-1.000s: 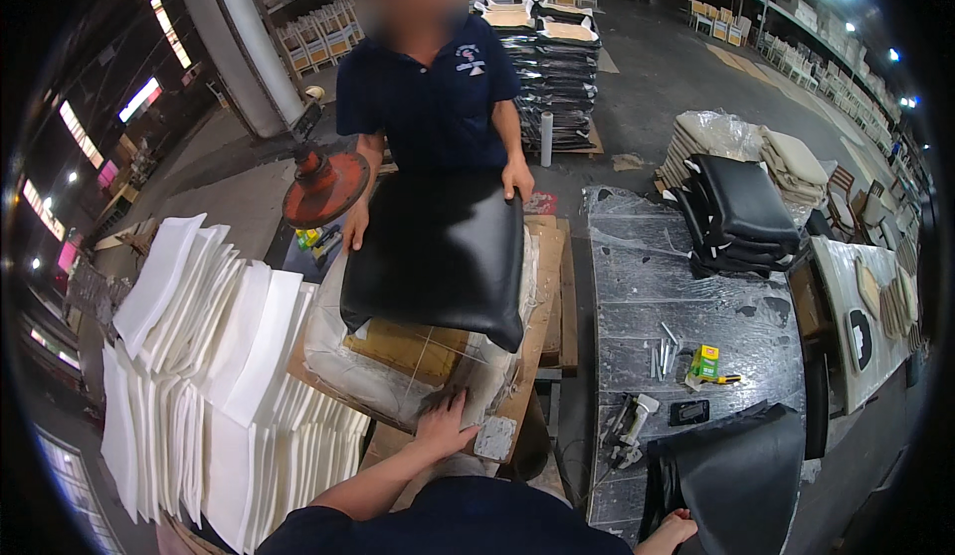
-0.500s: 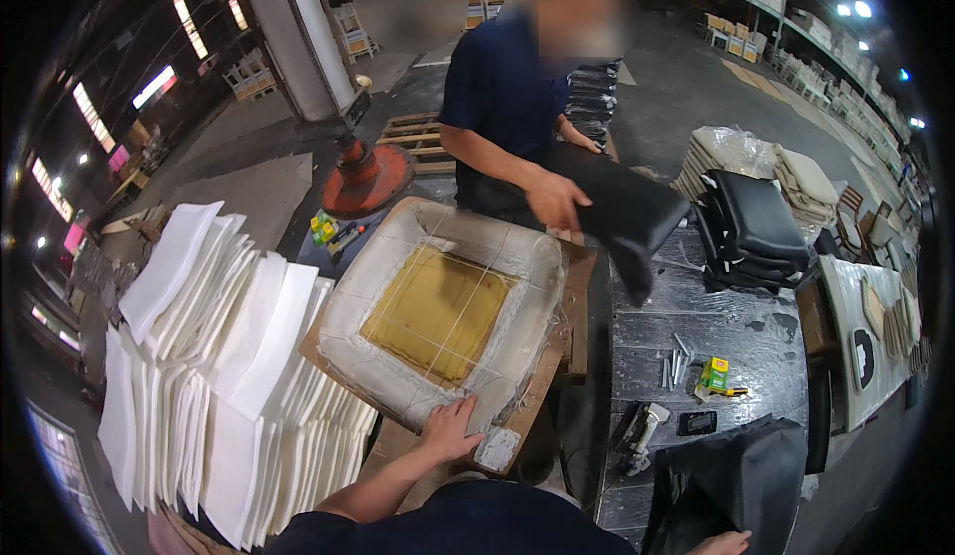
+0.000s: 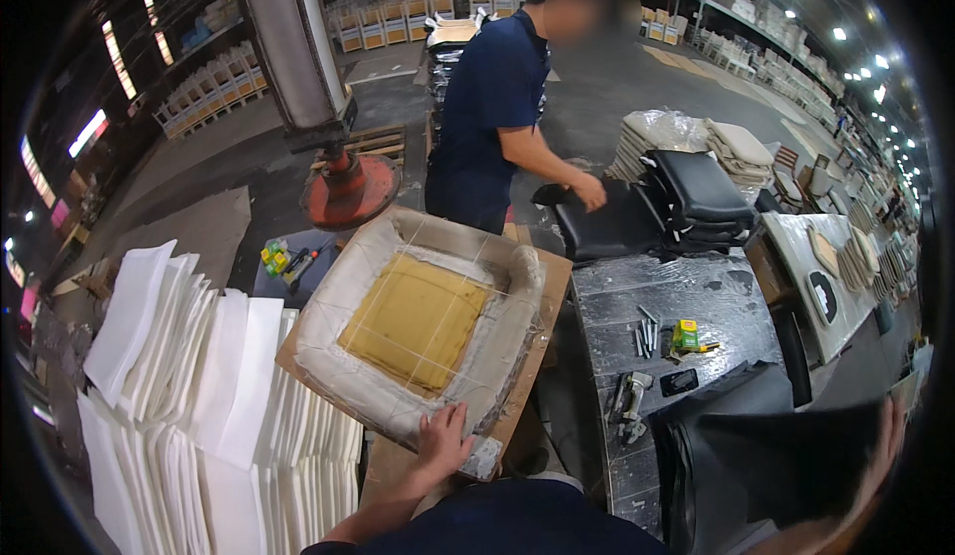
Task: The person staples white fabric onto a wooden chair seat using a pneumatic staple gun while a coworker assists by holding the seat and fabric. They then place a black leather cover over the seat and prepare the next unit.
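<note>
My left hand (image 3: 445, 443) lies with fingers outstretched on the near edge of a square, grey-white padded form (image 3: 328, 341) with a yellow middle, strung with thin lines. That form rests on a brown board (image 3: 537, 341). Far to the right, my right hand (image 3: 888, 446), blurred by motion, grips the edge of a black leather-like sheet (image 3: 786, 456), lifting it off a pile of similar sheets (image 3: 686, 406) at the table's near end. Beyond the form, a co-worker's hand (image 3: 589, 193) hovers over a black seat cushion (image 3: 607, 222) on the table.
White foam sheets (image 3: 229, 366) stand stacked at my left. On the dark table (image 3: 597, 306) lie a staple gun (image 3: 629, 406), a phone (image 3: 679, 382), metal strips (image 3: 648, 334) and a green-yellow box (image 3: 684, 335). Black cushions (image 3: 696, 197) are piled at its far end.
My right hand has lifted the black sheet's edge up and to the right. The co-worker has laid the black cushion on the table and let go. My left hand stays on the form.
</note>
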